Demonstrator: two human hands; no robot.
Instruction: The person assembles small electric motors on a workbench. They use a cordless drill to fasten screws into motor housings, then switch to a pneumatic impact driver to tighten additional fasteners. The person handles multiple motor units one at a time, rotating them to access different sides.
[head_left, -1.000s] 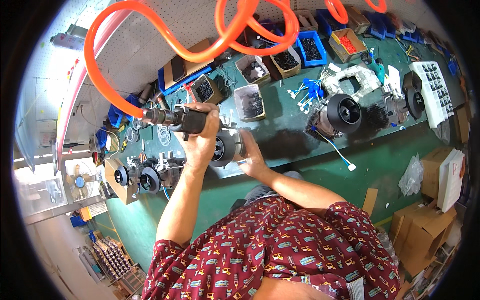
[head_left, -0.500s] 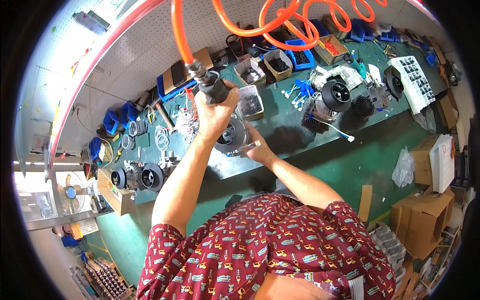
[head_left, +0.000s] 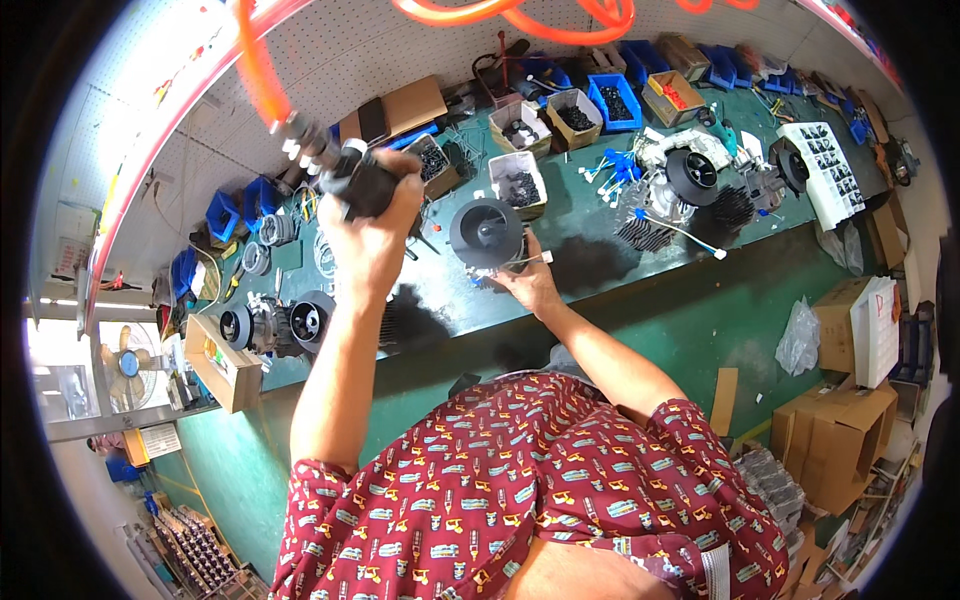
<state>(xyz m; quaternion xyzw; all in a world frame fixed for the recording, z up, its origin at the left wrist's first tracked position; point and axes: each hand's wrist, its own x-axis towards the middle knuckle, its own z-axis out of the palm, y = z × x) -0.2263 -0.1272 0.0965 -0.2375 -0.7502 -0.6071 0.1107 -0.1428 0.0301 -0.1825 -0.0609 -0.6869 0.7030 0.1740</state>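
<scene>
My left hand is wrapped round a black air-powered driver, raised over the left part of the workbench. An orange air hose runs up from the tool's metal coupling. My right hand grips the lower side of a motor unit with a black fan wheel, which stands at the bench's middle with the wheel facing up. The driver is apart from this unit, to its left. Behind the fan wheel is a white-walled box of small dark parts.
Other fan units stand on the right of the green bench, beside a white tray of black parts. More fan units are at the left, next to a cardboard box. Parts bins line the back; cartons lie on the floor at right.
My left hand has swung the driver leftward, away from the fan unit. The unit, held by my right hand, has shifted and its fan wheel now faces up more. The hose has moved left too.
</scene>
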